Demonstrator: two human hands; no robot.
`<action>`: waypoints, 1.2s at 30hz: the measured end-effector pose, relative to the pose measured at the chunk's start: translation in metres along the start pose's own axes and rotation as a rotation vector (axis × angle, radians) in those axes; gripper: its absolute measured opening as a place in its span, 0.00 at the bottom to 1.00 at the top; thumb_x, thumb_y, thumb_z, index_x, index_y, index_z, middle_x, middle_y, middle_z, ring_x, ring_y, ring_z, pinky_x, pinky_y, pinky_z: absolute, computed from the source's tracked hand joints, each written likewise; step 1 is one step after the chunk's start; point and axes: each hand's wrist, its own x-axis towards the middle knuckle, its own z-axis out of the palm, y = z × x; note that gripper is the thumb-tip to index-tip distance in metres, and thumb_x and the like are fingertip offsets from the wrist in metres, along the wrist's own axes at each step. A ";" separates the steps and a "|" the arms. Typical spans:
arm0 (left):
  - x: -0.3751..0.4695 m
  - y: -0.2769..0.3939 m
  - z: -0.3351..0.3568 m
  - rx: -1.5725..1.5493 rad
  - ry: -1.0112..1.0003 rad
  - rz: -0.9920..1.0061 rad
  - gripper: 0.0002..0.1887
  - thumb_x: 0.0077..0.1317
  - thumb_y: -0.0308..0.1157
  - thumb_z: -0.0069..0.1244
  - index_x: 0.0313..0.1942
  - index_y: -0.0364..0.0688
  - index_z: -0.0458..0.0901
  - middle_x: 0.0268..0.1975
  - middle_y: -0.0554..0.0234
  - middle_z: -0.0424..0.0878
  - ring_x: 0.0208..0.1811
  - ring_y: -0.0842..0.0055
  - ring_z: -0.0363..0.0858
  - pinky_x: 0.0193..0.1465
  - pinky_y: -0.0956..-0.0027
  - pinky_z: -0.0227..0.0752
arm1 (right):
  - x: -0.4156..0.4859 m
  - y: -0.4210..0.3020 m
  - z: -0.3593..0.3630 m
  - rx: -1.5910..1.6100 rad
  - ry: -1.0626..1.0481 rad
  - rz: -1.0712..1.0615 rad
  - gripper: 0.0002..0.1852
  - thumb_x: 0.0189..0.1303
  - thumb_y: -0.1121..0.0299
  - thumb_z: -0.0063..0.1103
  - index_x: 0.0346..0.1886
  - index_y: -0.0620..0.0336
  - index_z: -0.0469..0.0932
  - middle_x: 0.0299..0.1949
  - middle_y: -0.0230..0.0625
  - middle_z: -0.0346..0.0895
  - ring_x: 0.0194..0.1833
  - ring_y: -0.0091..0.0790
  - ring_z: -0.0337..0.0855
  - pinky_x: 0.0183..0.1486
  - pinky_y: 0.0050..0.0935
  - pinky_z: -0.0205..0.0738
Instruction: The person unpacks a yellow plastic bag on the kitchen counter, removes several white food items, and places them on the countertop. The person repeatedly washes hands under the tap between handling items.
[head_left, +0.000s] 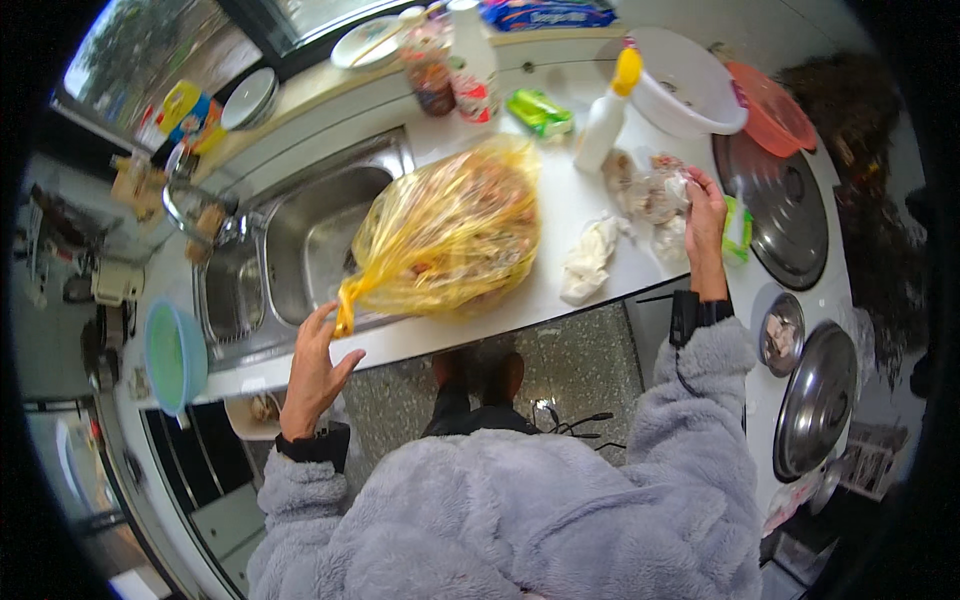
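Note:
A yellow translucent plastic bag (457, 225), bulging with mixed contents, lies on the white counter and overlaps the sink's edge. Its twisted, knotted neck (346, 304) points toward my left hand (315, 371). That hand is open, thumb apart, with its fingertips beside the knot; whether they touch it I cannot tell. Over the counter to the right, my right hand (706, 214) pinches a small white crumpled piece (677, 191), tissue or thin plastic. Clear plastic bags (651, 196) lie just beside and under those fingers. A crumpled white cloth or tissue (591, 261) rests between the yellow bag and my right hand.
A double steel sink (300, 247) with a faucet lies left, near a blue-green basin (176, 356). Behind are a white spray bottle (600, 127), a green packet (538, 112) and a white basin (675, 90). Pot lids (780, 202) and a metal bowl (781, 334) stand right.

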 end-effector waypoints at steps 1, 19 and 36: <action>-0.003 -0.002 0.000 -0.072 0.033 -0.016 0.26 0.51 0.27 0.64 0.51 0.33 0.76 0.61 0.47 0.73 0.63 0.53 0.70 0.65 0.59 0.63 | -0.012 -0.001 0.012 -0.021 -0.060 0.056 0.14 0.61 0.77 0.54 0.51 0.67 0.76 0.42 0.33 0.78 0.42 0.22 0.77 0.47 0.20 0.72; -0.096 -0.050 -0.036 -0.224 0.301 -0.267 0.22 0.56 0.26 0.60 0.53 0.36 0.78 0.52 0.50 0.80 0.55 0.58 0.78 0.60 0.63 0.68 | -0.081 0.044 0.143 -0.345 -0.229 -0.068 0.15 0.67 0.65 0.55 0.51 0.63 0.78 0.42 0.30 0.79 0.41 0.21 0.76 0.47 0.22 0.71; -0.116 -0.050 -0.029 -0.451 0.282 -0.016 0.19 0.56 0.25 0.59 0.49 0.36 0.79 0.51 0.48 0.81 0.53 0.55 0.79 0.57 0.61 0.71 | -0.148 0.037 0.084 -1.225 0.143 -0.066 0.13 0.56 0.59 0.60 0.37 0.55 0.86 0.29 0.42 0.84 0.35 0.45 0.85 0.41 0.40 0.77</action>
